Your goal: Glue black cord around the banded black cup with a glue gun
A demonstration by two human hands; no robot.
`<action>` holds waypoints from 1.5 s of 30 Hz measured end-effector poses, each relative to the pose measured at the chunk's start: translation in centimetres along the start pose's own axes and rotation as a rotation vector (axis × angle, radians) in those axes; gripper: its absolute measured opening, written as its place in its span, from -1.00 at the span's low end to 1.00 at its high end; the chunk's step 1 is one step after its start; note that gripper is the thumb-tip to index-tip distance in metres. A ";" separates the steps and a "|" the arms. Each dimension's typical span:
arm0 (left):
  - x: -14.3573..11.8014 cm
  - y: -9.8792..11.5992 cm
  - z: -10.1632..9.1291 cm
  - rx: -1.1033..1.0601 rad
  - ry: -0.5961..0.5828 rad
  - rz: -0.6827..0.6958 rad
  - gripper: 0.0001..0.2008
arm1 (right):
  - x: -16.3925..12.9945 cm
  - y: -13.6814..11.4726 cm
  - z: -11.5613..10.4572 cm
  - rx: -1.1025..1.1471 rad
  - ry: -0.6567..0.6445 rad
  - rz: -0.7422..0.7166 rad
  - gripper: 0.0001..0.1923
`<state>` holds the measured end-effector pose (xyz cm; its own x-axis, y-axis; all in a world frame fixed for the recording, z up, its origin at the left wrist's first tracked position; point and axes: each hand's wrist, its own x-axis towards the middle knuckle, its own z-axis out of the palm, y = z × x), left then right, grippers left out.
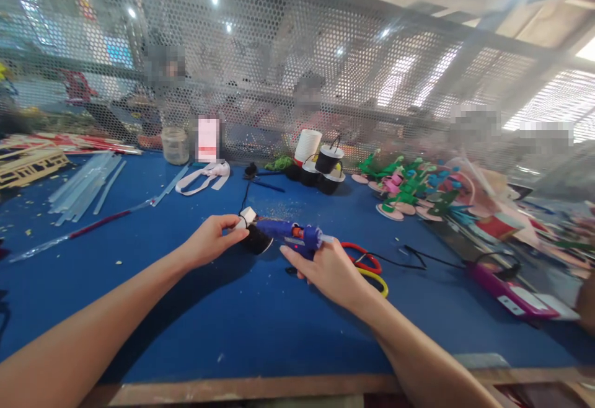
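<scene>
My left hand [211,240] pinches a small black cup with a white rim [253,234], tipped on its side over the blue table [186,309]. My right hand [328,268] grips a blue hot glue gun [290,234], whose nozzle points left at the cup. The gun's black cord [395,262] trails off to the right across the table. Scissors with red and yellow handles [369,268] lie just right of my right hand.
Clear glue sticks [86,188] lie at the back left beside wooden sticks [28,163]. A jar [175,145], a white ribbon [204,178], stacked black and white cups [320,163] and green-and-pink craft flowers [404,188] line the perforated screen [279,54]. A purple tool [504,287] lies right.
</scene>
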<state>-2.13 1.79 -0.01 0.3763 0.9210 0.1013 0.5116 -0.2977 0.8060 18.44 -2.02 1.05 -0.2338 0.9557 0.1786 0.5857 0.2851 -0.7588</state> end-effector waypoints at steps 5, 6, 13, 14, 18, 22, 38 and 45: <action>0.0 -0.1 -0.1 0.016 -0.008 0.016 -0.75 | 0.2 0.1 -0.1 -0.104 0.047 -0.084 -0.84; 0.0 -0.2 -0.1 0.021 -0.012 0.021 -0.76 | 0.2 0.1 -0.1 -0.108 0.045 -0.091 -0.85; 0.0 -0.2 -0.2 0.082 -0.019 0.043 -0.76 | 0.1 -0.2 -0.3 -0.098 0.005 -0.044 -0.83; 0.0 -0.2 -0.3 0.087 -0.020 0.046 -0.76 | 0.1 -0.2 -0.4 -0.101 0.007 -0.046 -0.83; 0.1 -0.2 -0.3 0.050 -0.043 0.089 -0.82 | 0.0 -0.1 -0.4 -0.044 -0.028 -0.025 -0.80; 0.2 -0.3 -0.4 -0.015 -0.080 0.133 -0.78 | 0.1 0.0 -0.4 -0.047 0.007 -0.020 -0.83; 0.1 -0.1 -0.5 -0.020 -0.114 0.145 -0.73 | 0.0 -0.1 -0.5 -0.042 -0.032 0.013 -0.80; -0.1 0.2 -0.6 -0.019 -0.137 0.144 -0.71 | 0.0 -0.4 -0.7 0.001 -0.010 0.048 -0.82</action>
<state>-2.53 1.82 0.54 0.5465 0.8262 0.1371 0.4310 -0.4178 0.7998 18.79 -2.10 1.79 -0.2133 0.9676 0.1353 0.5958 0.2386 -0.7669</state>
